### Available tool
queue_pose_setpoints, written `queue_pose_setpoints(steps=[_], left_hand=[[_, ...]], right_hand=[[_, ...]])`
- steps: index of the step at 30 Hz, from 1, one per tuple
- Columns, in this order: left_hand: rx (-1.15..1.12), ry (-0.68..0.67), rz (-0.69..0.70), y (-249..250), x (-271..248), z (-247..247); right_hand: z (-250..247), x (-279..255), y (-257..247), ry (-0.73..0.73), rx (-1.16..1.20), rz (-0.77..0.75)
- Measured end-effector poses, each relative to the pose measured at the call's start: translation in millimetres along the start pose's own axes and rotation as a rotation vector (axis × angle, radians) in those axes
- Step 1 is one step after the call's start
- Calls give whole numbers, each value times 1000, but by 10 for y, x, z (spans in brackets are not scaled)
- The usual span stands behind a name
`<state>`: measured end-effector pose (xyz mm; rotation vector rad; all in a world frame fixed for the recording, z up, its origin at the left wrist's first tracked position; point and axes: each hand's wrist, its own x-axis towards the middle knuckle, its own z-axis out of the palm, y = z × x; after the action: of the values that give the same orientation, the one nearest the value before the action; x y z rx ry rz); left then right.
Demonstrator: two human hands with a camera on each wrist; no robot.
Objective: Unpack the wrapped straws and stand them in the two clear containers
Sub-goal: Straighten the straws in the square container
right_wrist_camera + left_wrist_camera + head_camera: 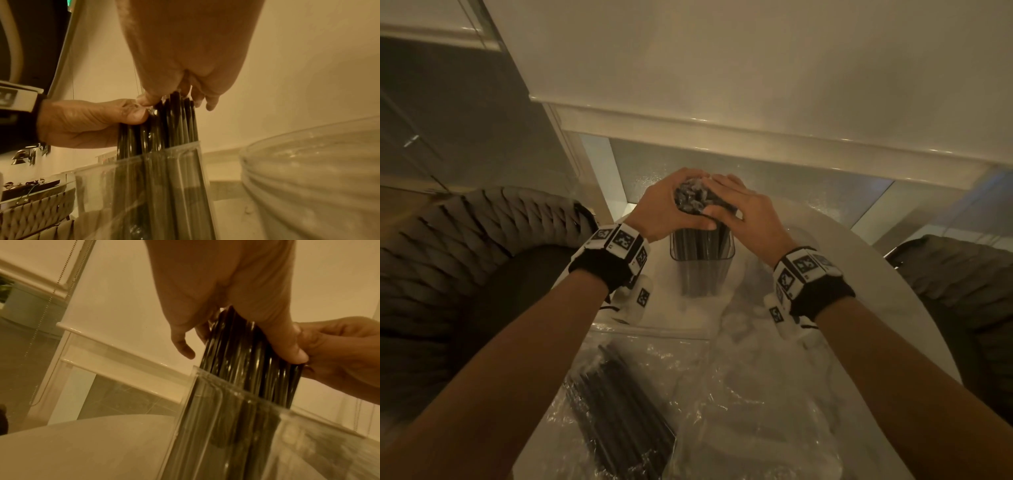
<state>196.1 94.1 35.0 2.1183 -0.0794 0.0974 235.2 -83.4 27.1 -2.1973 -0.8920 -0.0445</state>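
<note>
A clear square container [726,255] stands on the white table, holding a bundle of black straws [692,199] upright. My left hand [671,205] grips the bundle's top from the left, thumb on the near side. My right hand [732,202] covers the top from the right, fingers over the straw ends and thumb against the near side. In the left wrist view the straws [246,363] rise out of the container [197,415] between my thumb and fingers. The right wrist view shows the straws [174,126] sticking out above the container's rim [98,172].
A clear bag with more black straws [616,411] lies at the table's near edge, beside crumpled plastic wrap [743,394]. A glass bowl [308,170] sits just right of the container. Quilted chairs [448,257] flank the table, and a white cabinet stands behind.
</note>
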Motion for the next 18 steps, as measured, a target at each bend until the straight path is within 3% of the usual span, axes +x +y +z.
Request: queue_pose_setpoints(steps=[3, 10, 13, 16, 18], left_hand=[[27, -12, 2, 30, -26, -17], [75, 19, 16, 148, -139, -51], [49, 77, 27, 241, -265, -154], [11, 204, 30, 328, -481, -295], [-6, 313, 32, 338, -694, -357]], right_hand=[[-90, -13, -58, -78, -34, 62], [-183, -114, -156, -99, -44, 95], [-314, -172, -276, 40, -30, 66], [-406, -320, -496, 322, -7, -52], [-349, -485, -669, 388, 12, -82]])
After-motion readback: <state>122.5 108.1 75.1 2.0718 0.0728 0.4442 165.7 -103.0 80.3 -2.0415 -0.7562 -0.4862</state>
